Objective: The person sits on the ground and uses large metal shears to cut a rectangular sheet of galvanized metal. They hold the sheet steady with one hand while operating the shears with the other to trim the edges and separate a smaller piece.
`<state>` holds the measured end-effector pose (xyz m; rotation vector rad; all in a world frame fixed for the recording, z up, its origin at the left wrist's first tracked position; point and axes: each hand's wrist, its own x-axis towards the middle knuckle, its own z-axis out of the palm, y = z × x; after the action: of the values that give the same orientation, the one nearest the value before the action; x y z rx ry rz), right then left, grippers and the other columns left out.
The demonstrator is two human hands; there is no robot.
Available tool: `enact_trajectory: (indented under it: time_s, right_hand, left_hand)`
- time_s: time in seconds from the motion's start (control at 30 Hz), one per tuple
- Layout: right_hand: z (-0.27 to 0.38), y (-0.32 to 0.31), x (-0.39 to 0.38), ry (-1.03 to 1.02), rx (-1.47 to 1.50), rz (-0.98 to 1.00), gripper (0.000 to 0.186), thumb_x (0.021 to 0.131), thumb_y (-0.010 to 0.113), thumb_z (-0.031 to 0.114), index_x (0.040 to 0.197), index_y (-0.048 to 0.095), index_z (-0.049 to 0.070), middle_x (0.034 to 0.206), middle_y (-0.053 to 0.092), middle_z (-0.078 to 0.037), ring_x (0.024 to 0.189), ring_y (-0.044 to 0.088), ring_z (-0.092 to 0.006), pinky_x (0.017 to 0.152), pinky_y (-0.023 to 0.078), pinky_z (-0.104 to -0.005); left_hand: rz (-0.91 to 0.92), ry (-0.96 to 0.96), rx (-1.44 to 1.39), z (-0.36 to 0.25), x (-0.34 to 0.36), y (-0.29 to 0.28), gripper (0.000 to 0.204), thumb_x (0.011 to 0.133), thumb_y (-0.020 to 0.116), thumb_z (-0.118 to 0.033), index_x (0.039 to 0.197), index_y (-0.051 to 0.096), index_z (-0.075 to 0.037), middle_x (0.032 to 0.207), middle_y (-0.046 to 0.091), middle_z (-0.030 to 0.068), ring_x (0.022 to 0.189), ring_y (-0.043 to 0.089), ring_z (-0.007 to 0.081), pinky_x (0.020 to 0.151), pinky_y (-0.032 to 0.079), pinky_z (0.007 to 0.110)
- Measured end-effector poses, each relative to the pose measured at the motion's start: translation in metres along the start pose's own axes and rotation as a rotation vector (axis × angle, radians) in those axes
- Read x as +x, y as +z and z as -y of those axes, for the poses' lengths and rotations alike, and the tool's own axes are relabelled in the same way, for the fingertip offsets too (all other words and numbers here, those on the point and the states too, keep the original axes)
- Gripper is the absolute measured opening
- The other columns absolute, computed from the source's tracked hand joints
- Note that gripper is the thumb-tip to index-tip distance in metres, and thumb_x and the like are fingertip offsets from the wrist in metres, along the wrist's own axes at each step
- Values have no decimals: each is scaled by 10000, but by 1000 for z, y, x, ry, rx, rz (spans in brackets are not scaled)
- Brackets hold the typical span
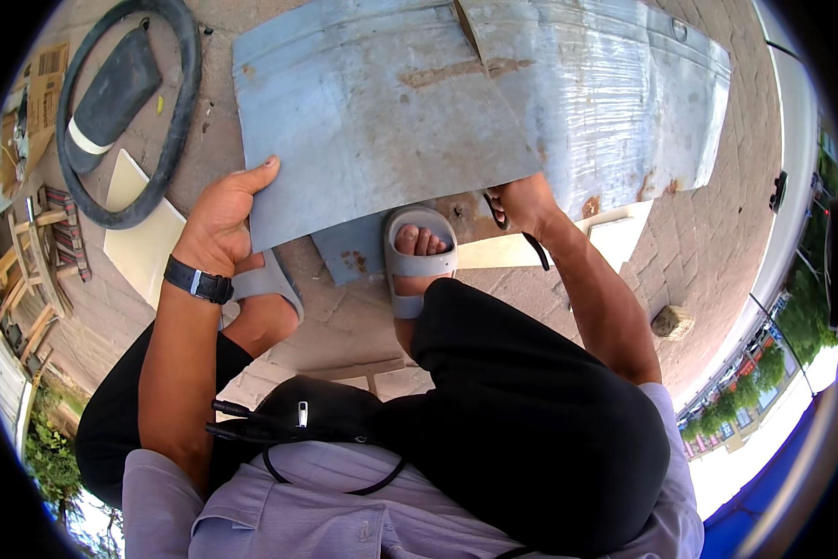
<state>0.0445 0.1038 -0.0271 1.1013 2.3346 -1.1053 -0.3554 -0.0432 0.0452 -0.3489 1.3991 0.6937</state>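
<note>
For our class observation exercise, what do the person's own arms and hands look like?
The left arm and right arm have short, pale lilac-grey fabric sleeves. The ungloved left hand wears a black wrist strap with a silvery metal buckle; the ungloved right hand shows no wristwear.

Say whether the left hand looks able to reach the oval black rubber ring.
Probably, once freed: the left hand grips the blue-grey metal sheet, but nothing visible blocks the ring.
</note>
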Motion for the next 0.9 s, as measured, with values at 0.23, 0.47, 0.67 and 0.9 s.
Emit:
enact_trajectory:
  time_s: [0.23, 0.47, 0.67, 0.9]
  right_hand:
    - [59, -9, 3, 335, 581, -233, 85, 964, 516, 13, 1027, 570, -6, 594, 509, -55, 446, 485, -169, 362, 368, -353]
    - [64, -30, 1, 596, 528, -58, 284, 987, 592, 156, 1245, 653, 54, 1048, 748, -168, 913, 702, -333, 815, 549, -413]
    - [63, -31, -15, 389, 230, -204, 267, 891, 584, 78, 1141, 652, 15, 894, 713, -232, 766, 677, -412, 696, 549, -454]
    - [66, -36, -13, 512, 111, -111, 363, 820, 592, 50, 1176, 656, 20, 1078, 697, -257, 1025, 641, -459, 882, 520, -459]
  left_hand:
    - [-65, -9, 60, -4, -6, 0, 433, 1015, 638, -343, 1277, 631, 1, 1182, 700, 115, 1040, 674, 221, 904, 543, 391]
    - [72, 55, -79, -5, -18, 8, 416, 1012, 642, -341, 1259, 642, -6, 1182, 698, 112, 1023, 671, 217, 886, 536, 397]
    - [29, 37, -45, -12, -33, 18, 400, 1016, 634, -321, 1261, 642, -5, 1187, 703, 116, 1044, 677, 220, 916, 533, 398]
    - [127, 77, -117, -6, -24, 10, 402, 1018, 628, -316, 1274, 638, -5, 1186, 707, 118, 1050, 680, 237, 929, 530, 409]
